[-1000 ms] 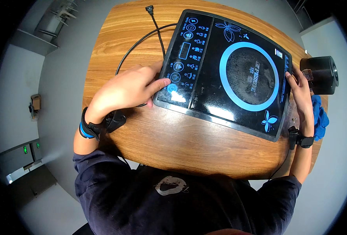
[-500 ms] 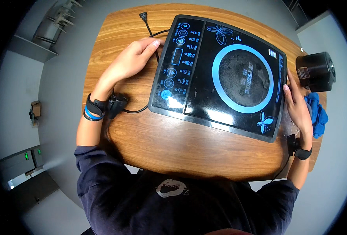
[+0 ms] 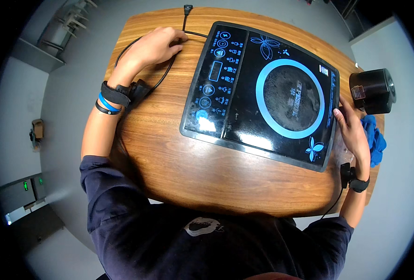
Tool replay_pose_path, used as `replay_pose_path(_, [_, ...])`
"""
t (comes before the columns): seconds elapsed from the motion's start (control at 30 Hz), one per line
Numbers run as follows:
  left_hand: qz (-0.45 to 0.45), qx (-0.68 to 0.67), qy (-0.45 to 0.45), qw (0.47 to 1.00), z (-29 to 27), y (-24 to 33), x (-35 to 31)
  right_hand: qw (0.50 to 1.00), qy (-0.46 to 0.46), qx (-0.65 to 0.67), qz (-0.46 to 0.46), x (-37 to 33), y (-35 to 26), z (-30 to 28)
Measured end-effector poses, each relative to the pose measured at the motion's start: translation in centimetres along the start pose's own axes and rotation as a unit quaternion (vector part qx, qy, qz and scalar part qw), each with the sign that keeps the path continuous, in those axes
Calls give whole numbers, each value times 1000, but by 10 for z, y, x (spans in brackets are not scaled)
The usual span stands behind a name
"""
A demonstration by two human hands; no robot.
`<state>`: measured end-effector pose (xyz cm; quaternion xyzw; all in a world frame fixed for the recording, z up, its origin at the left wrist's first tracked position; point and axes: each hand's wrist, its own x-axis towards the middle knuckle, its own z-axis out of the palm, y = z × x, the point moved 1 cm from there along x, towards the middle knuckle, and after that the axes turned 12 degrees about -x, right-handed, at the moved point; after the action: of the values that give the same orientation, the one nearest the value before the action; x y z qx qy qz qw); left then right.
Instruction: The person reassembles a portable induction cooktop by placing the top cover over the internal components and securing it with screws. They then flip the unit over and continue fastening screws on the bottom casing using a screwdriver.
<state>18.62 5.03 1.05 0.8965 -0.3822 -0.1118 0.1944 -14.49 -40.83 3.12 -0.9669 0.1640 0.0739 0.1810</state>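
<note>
A black induction cooktop [image 3: 244, 126] lies on the wooden table, with a blue ring on its glass and a touch panel along its left side. Beyond its upper left corner, my left hand [image 3: 153, 49] is curled over the black power cord [image 3: 162, 79], fingers and thumb bent around it. The cord's plug [image 3: 188, 9] lies past the fingertips at the table's far edge. My right hand [image 3: 354, 133] grips the cooktop's right edge, thumb near the rim and fingers along the side, partly hidden.
Right of the cooktop stands a black cylindrical container [image 3: 372, 91] at the table's edge. A crumpled blue cloth [image 3: 374, 140] lies beside my right hand, with some clear plastic [image 3: 344, 151] nearby. The wooden table [image 3: 207, 182] has a curved near edge close to my body.
My left hand has moved up and left, away from the cooktop's side, and the cord has shifted with it. The plug points farther away. My right hand stays at the cooktop's right edge.
</note>
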Motion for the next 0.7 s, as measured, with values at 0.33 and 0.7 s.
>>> replay_pose_path(0.33, [40, -248, 39, 967, 19, 52, 7, 1000, 16, -5, 6, -7, -7, 3])
replay_pose_path(0.7, [3, -291, 41, 956, 18, 57, 5, 999, -17, 50, -7, 9, 0, -11])
